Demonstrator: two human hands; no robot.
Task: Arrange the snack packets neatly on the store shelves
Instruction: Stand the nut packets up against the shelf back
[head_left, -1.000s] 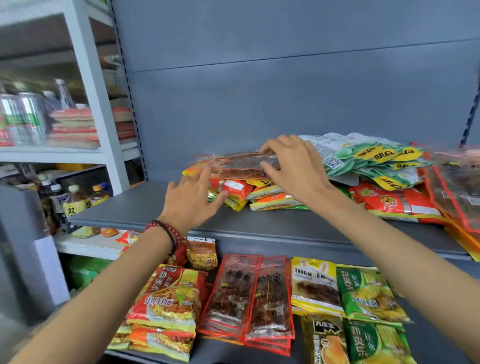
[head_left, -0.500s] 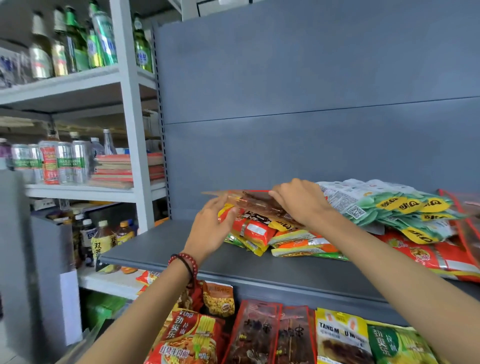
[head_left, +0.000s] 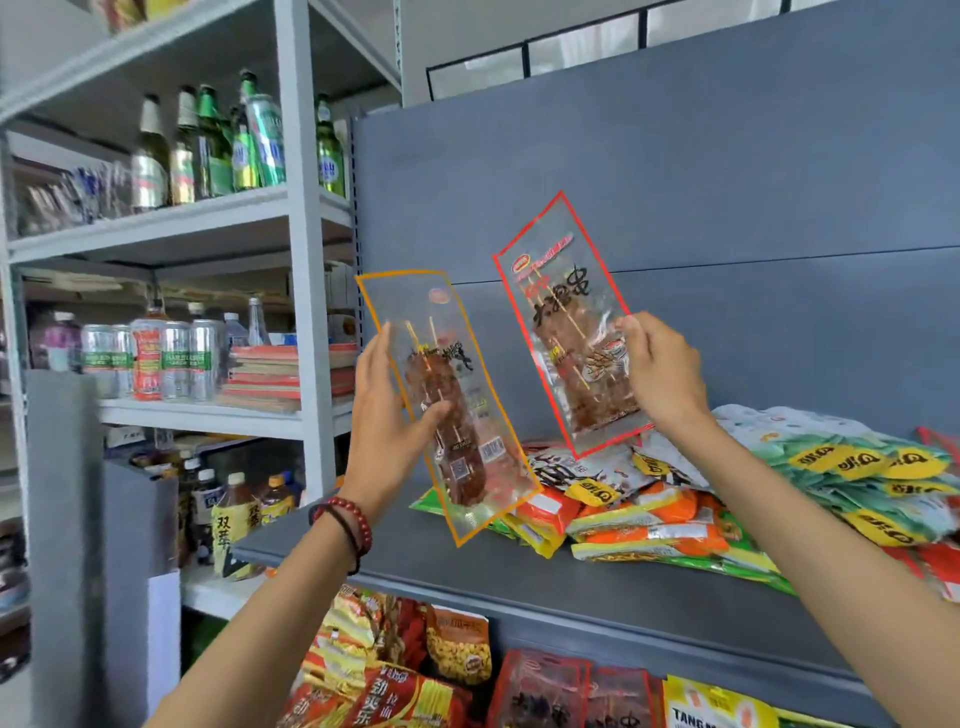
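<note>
We are facing the grey shelf (head_left: 395, 551), where a loose pile of snack packets (head_left: 675, 514) is lying toward its right side. Above the shelf we are holding up two clear skewer packets, both lifted clear of the pile. The orange-edged packet (head_left: 462, 467) is tilting to the left of the red-edged packet (head_left: 566, 332), and the two are apart. Our left hand (head_left: 384, 426) is gripping the orange-edged packet along its left side, thumb across the front. Our right hand (head_left: 665, 374) is pinching the red-edged packet at its right edge. A red bead bracelet (head_left: 348, 519) is sitting on our left wrist.
</note>
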